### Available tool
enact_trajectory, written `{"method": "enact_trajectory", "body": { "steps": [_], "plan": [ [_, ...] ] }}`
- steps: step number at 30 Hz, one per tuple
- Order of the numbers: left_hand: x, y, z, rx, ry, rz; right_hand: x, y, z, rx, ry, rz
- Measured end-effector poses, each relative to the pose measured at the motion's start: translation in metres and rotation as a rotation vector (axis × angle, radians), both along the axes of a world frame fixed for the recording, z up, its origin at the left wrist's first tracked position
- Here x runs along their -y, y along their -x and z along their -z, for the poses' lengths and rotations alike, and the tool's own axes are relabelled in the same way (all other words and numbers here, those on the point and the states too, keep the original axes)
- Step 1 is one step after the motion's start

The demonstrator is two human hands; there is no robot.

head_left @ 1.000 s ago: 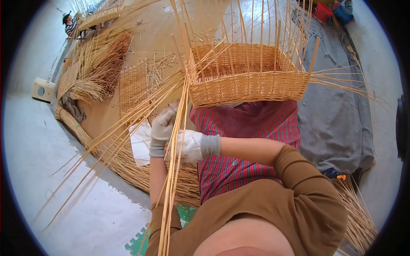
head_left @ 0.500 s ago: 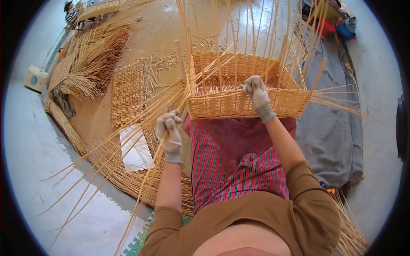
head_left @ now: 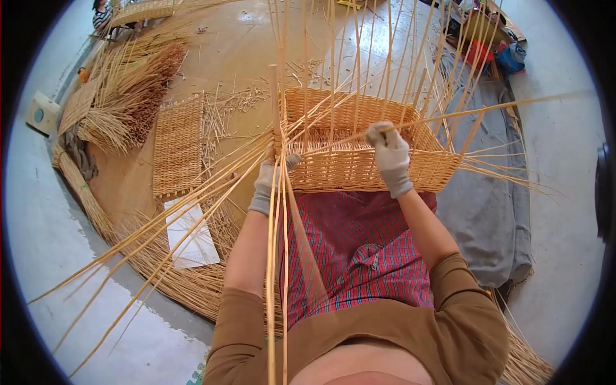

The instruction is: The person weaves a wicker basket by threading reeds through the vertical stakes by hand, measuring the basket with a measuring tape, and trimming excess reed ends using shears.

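A rectangular wicker basket (head_left: 340,173) rests on my lap, with tall upright stakes rising from its walls. My left hand (head_left: 264,186), in a pale work glove, grips the basket's near left corner beside a thick corner post (head_left: 274,96). Loose weaving rods fan out there and partly cover its fingers. Above the near wall, my gloved right hand (head_left: 391,157) is closed round a willow rod (head_left: 475,113). That rod runs from the left corner across the basket and out to the far right, where its tip is blurred.
On the floor to the left lie a flat woven panel (head_left: 179,144), a white sheet of paper (head_left: 192,237) and bundles of rods (head_left: 144,96). Grey cloth (head_left: 484,212) covers the area on the right. A person (head_left: 101,18) sits at the far upper left.
My left hand has moved up and right from the loose rods to the basket's corner. A rod now stretches rightward through my right hand, and several rods hang toward my body.
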State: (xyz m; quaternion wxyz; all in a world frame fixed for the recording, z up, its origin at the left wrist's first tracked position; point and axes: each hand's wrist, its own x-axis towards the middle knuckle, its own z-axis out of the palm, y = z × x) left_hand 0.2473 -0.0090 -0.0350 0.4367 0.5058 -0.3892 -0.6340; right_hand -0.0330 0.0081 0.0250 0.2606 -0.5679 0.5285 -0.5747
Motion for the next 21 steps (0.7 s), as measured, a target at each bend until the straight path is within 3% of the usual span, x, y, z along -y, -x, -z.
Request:
{"method": "enact_trajectory", "body": {
  "steps": [1, 2, 3, 4, 5, 6, 7, 8, 9, 10, 11, 13, 15, 18, 21],
  "plan": [
    [0.006, -0.001, 0.02, -0.232, -0.096, -0.033, 0.012, -0.021, -0.035, -0.153, 0.212, -0.034],
    [0.007, -0.004, 0.037, -0.458, -0.199, -0.065, 0.024, -0.044, -0.065, -0.222, 0.233, -0.075],
    [0.009, 0.01, 0.042, -0.241, -0.048, -0.144, 0.042, -0.065, -0.079, -0.288, 0.254, -0.111],
    [0.015, 0.009, 0.057, -0.232, -0.048, -0.144, 0.072, -0.087, -0.078, -0.38, 0.397, -0.057],
    [0.023, 0.009, 0.082, -0.272, 0.009, -0.158, 0.102, -0.107, -0.077, -0.474, 0.543, 0.0],
    [0.031, 0.011, 0.114, -0.317, 0.063, -0.168, 0.126, -0.12, -0.072, -0.545, 0.491, 0.061],
    [0.037, 0.013, 0.107, -0.591, 0.005, -0.249, 0.131, -0.128, -0.082, -0.619, 0.439, 0.12],
    [0.035, 0.015, 0.102, -0.598, 0.007, -0.251, 0.126, -0.127, -0.087, -0.625, 0.443, 0.117],
    [0.028, 0.014, 0.1, -0.311, 0.069, -0.248, 0.115, -0.124, -0.088, -0.471, 0.279, 0.077],
    [0.011, 0.014, 0.062, -0.023, 0.115, -0.239, 0.099, -0.122, -0.091, -0.317, 0.103, 0.039],
    [0.001, 0.013, 0.031, 0.073, 0.139, -0.206, 0.091, -0.1, -0.07, 0.314, 0.202, -0.312],
    [-0.003, 0.019, 0.017, 0.046, 0.095, -0.241, 0.041, -0.083, -0.052, 0.262, 0.164, -0.116],
    [0.003, 0.025, 0.032, 0.012, 0.076, -0.298, 0.017, -0.096, -0.013, 0.446, 0.397, 0.075],
    [0.009, 0.019, 0.033, 0.245, 0.124, -0.278, -0.007, -0.093, 0.012, 0.628, 0.231, 0.073],
    [0.005, 0.019, 0.032, 0.194, 0.101, -0.291, -0.011, -0.08, 0.001, 0.724, 0.193, 0.084]
  ]
}}
